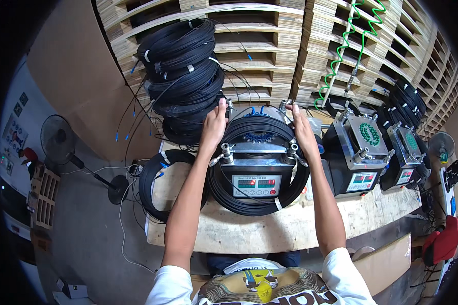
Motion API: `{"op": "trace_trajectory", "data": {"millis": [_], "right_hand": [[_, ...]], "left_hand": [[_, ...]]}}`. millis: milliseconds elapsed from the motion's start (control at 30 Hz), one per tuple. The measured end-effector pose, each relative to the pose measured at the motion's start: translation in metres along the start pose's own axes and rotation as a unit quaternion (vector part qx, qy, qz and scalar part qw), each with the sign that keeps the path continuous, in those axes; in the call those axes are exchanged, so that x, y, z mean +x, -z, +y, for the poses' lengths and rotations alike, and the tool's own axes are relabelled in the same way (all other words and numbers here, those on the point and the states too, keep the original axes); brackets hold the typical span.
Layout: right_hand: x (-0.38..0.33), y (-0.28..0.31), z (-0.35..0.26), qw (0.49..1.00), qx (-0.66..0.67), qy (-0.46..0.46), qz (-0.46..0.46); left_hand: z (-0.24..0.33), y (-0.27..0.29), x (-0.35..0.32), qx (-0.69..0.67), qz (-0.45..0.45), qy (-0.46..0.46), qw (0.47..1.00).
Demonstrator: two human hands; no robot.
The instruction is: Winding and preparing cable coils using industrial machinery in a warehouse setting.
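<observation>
Black cable coil (249, 207): looped around machine (264, 189), between left hand (215, 125) and right hand (303, 131); both near rear knobs (283, 106), fingers partly hidden, grasp indeterminable.

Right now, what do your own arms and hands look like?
The left hand and right hand are bare, with no gloves. The forearms are uncovered too, and no watch or bracelet shows. Short, loose white T-shirt sleeves end above the elbows.
</observation>
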State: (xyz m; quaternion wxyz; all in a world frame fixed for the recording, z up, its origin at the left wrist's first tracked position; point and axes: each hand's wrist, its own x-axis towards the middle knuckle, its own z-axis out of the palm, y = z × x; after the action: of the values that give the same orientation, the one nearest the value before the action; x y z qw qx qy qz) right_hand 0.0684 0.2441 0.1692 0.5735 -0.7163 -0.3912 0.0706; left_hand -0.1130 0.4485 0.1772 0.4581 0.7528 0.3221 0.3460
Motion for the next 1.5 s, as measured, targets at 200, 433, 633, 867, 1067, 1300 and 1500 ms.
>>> {"op": "trace_trajectory", "data": {"millis": [200, 433, 633, 867, 1067, 1300, 1500], "right_hand": [[-0.001, 0.001, -0.008, 0.998, -0.042, -0.045, 0.003], [0.004, -0.002, 0.008, 0.999, -0.001, -0.013, 0.033], [0.005, -0.002, 0.011, 0.999, 0.001, 0.016, 0.029], [-0.001, -0.002, -0.006, 0.999, -0.01, -0.003, 0.039], [0.004, -0.001, 0.007, 0.999, -0.003, -0.01, 0.046], [0.004, -0.003, 0.008, 0.999, 0.002, -0.001, 0.041], [0.002, 0.0, 0.006, 1.0, 0.002, -0.014, 0.013]], "left_hand": [[0.008, 0.001, -0.004, -0.011, -0.018, 0.026, 0.999], [0.003, 0.003, 0.0, 0.007, -0.019, 0.034, 0.999], [-0.001, -0.002, 0.001, 0.017, 0.01, 0.015, 1.0], [0.005, 0.002, -0.005, -0.007, -0.011, 0.016, 1.0], [0.006, 0.0, -0.003, 0.012, -0.005, 0.032, 0.999], [-0.005, 0.0, 0.003, 0.023, 0.01, 0.016, 1.0], [-0.005, 0.0, 0.002, -0.03, -0.04, 0.008, 0.999]]}}
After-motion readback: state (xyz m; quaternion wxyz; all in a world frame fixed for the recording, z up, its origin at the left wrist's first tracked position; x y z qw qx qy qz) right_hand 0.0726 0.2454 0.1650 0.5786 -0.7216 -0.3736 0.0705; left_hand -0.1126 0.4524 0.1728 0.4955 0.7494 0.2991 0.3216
